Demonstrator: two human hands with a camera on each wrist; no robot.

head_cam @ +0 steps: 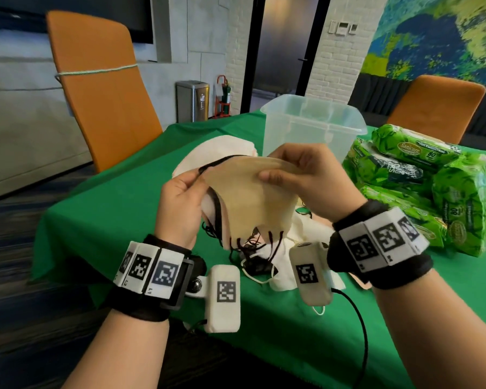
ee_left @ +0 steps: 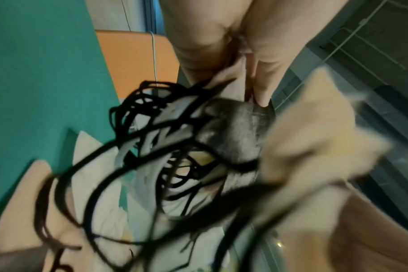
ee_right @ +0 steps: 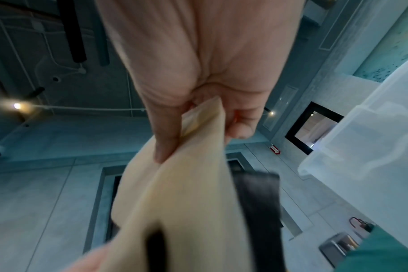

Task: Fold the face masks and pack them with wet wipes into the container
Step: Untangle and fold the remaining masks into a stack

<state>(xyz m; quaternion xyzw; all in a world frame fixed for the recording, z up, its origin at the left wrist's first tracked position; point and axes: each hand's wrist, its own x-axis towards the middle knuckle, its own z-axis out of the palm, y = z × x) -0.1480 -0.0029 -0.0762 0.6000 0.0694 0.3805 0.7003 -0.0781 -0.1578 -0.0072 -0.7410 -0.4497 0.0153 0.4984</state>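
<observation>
Left hand (head_cam: pixel 180 203) – grips beige mask (head_cam: pixel 247 197) | right hand (head_cam: pixel 306 178) – pinches its top edge

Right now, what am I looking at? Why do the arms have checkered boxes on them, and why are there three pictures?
These are a person's two arms. The boxes are wrist cameras. One picture comes from a head camera, the other two from each wrist, looking along the fingers. The left hand and right hand hold up a beige face mask with black loops. On the green tablecloth lie more masks, green wet wipe packs and a clear container, which looks empty.
</observation>
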